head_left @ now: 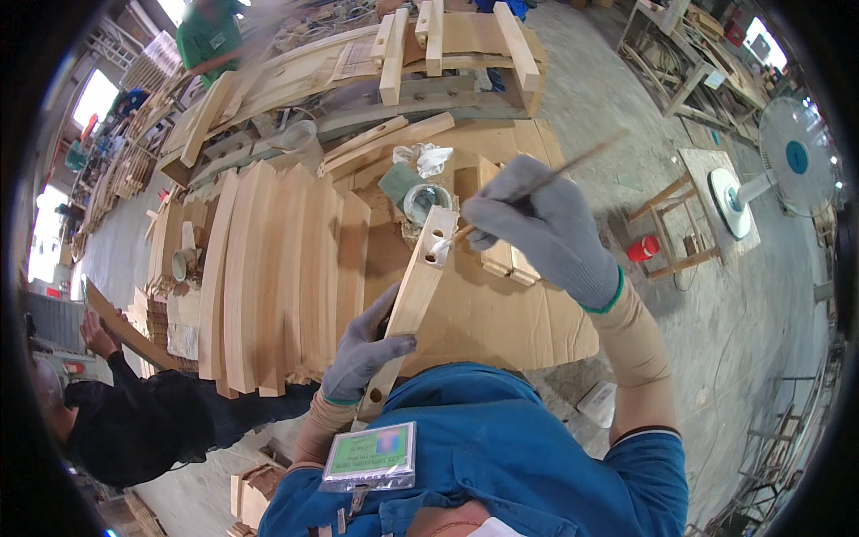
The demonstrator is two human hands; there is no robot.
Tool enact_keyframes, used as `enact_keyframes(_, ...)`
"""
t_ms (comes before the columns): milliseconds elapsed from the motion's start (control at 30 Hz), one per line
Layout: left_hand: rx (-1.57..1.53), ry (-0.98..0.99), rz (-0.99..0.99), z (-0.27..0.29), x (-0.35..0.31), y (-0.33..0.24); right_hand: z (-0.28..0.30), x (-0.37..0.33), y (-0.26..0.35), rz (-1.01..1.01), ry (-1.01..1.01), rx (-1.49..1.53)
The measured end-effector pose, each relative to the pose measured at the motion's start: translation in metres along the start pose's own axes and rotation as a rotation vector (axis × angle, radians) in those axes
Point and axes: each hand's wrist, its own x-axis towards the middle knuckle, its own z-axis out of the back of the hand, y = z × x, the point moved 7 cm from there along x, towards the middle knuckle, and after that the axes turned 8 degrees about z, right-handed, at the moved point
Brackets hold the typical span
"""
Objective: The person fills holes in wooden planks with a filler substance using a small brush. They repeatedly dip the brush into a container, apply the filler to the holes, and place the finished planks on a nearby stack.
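My left hand (367, 352), in a grey glove, is closed around a pale wooden bar (414, 300) that slants upward in front of my body. Round holes show at the bar's far end and another near its lower end. My gloved right hand (541, 224) pinches a thin wooden stick (577, 161). The stick's lower tip meets the far end of the bar, where a white smear (440, 247) lies beside the holes. Just beyond that end stands a jar (428, 204) with whitish contents, next to a green cloth or pad (400, 184) and crumpled white plastic (425, 159).
A row of wooden boards (277, 277) stands left on the cardboard-covered table (510, 336). Short wooden pieces (512, 264) lie under my right hand. Further off are a second workbench (331, 116), a fan (796, 157) and a red container (642, 248). A co-worker in dark clothes (143, 421) handles a board at left.
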Motion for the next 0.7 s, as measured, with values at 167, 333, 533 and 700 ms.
enact_keyframes(167,0.026,-0.044,-0.075,0.003,-0.001,0.005,-0.025,0.011,0.003,0.159,0.210,-0.474)
enact_keyframes(333,0.057,-0.031,-0.087,0.001,-0.003,0.005,-0.024,0.010,0.003,0.163,0.171,-0.363)
enact_keyframes(533,0.082,-0.014,-0.053,0.000,-0.005,-0.003,-0.012,0.008,-0.001,0.141,0.137,-0.255)
enact_keyframes(700,0.023,-0.005,-0.045,0.002,-0.006,0.004,0.001,0.007,-0.007,-0.086,0.063,0.040)
